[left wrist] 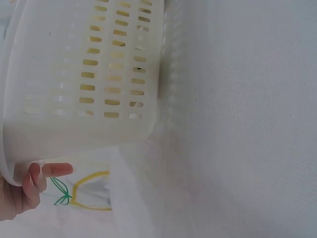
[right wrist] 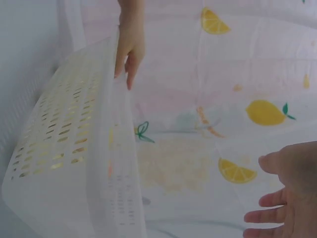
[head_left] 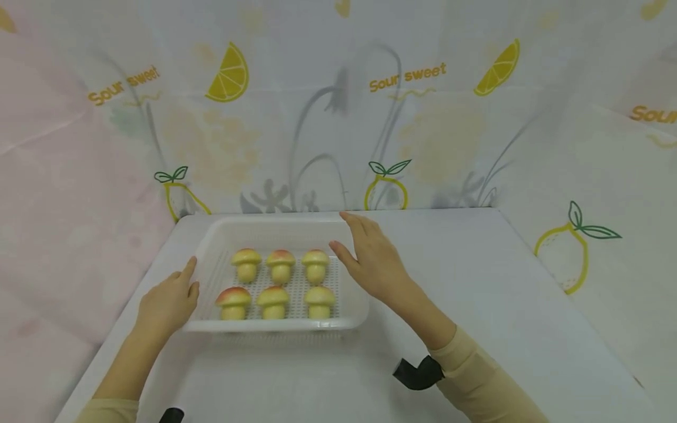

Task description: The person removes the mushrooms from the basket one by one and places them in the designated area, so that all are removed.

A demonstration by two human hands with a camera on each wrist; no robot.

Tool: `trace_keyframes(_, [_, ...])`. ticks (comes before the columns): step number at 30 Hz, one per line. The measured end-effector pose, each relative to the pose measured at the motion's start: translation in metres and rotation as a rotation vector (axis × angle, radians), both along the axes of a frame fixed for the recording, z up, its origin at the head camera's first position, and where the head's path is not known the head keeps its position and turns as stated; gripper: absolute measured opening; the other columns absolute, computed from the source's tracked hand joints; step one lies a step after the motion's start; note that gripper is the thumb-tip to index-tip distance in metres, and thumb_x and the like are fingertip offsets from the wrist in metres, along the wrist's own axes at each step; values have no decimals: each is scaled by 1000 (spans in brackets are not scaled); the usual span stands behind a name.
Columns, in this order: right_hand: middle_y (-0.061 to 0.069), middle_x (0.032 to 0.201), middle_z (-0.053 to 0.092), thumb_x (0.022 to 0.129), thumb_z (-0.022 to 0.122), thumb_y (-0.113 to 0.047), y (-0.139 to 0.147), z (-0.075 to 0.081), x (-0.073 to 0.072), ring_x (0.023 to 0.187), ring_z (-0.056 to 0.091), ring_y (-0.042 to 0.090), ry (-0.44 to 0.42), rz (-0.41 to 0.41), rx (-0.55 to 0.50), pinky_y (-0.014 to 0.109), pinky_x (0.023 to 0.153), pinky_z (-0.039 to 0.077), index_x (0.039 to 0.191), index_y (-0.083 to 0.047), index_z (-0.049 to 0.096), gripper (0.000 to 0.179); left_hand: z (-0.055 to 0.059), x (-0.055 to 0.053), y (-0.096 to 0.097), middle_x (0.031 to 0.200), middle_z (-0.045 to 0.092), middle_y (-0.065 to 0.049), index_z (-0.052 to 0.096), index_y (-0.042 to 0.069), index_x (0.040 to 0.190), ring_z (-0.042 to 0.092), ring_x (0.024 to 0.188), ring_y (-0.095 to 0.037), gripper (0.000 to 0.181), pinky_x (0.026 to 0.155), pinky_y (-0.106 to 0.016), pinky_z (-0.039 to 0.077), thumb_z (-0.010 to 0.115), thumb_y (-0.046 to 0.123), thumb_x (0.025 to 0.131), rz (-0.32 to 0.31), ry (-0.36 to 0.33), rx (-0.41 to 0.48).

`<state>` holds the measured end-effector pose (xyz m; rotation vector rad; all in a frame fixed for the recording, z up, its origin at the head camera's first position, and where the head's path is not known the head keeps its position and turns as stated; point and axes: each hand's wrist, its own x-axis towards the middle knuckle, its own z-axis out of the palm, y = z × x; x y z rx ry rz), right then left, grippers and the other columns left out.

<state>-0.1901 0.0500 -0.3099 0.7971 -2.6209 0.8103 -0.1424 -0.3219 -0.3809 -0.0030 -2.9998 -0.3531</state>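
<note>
A white plastic basket point(head_left: 275, 325) with slotted walls stands on the table and holds several yellow toy mushrooms point(head_left: 281, 267), some with reddish caps, laid out in two rows. My left hand point(head_left: 168, 301) grips the basket's left rim, its thumb at the edge and index finger pointing forward. In the left wrist view, bent fingers point(left wrist: 32, 186) show beside the basket's rim point(left wrist: 8, 99). Over the right side of the basket, my right hand point(head_left: 372, 258) is held with its thumb apart from straight fingers. The right wrist view shows that hand point(right wrist: 290, 198) apart from the basket point(right wrist: 54, 198), with nothing in it.
The white tabletop point(head_left: 465, 282) extends to the right and in front of the basket. A printed backdrop point(head_left: 328, 117) with lemons and lettering rises behind it. Black curved pieces point(head_left: 419, 373) are attached near the sleeves.
</note>
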Motion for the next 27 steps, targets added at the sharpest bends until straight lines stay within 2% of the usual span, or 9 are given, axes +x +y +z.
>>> trace_keyframes(3, [10,142,46,101,45,-42,-8,5,-1,132,41,27,-60,0,-14,52,98,45,146,-9,39,56,-1,0,1,116,54,-39,34,-11,141,58,83,-57,52,61,-62,48,46,13,96,-10,37,-6])
trace_keyframes(6, [6,132,55,101,44,-43,-17,13,-7,117,53,24,-120,6,-40,46,93,48,138,-9,49,51,0,-1,1,114,55,-39,35,-12,140,58,81,-57,52,60,-62,47,47,11,95,-16,57,-12])
trace_keyframes(10, [0,112,65,101,46,-40,-30,21,-17,98,61,17,-192,26,-54,36,83,51,119,-10,64,39,1,-2,0,116,53,-40,33,-11,142,58,80,-58,53,58,-61,48,48,11,96,-10,26,-10])
trace_keyframes(16, [0,99,69,101,49,-35,-45,26,-33,93,64,15,-336,58,-25,33,75,53,105,-10,68,32,0,-1,-1,117,52,-40,32,-11,142,57,82,-58,54,59,-61,47,48,12,96,-3,10,-2])
trace_keyframes(21, [4,91,70,100,50,-29,-57,22,-47,82,65,16,-483,101,-19,25,62,52,99,-8,69,29,-1,-1,-1,117,53,-39,33,-10,142,57,83,-59,54,60,-62,47,48,12,95,-1,20,-1])
trace_keyframes(24, [9,92,71,101,49,-27,-62,18,-54,84,67,20,-582,134,8,24,62,55,100,-5,69,30,-1,-1,-1,117,53,-39,33,-10,142,56,83,-59,54,61,-63,47,48,12,96,4,17,1])
trace_keyframes(27, [13,95,71,102,48,-27,-64,11,-58,89,68,24,-665,145,50,28,66,58,101,-2,69,32,-1,-1,0,118,52,-39,31,-9,143,56,84,-59,55,61,-63,47,47,13,96,7,3,7])
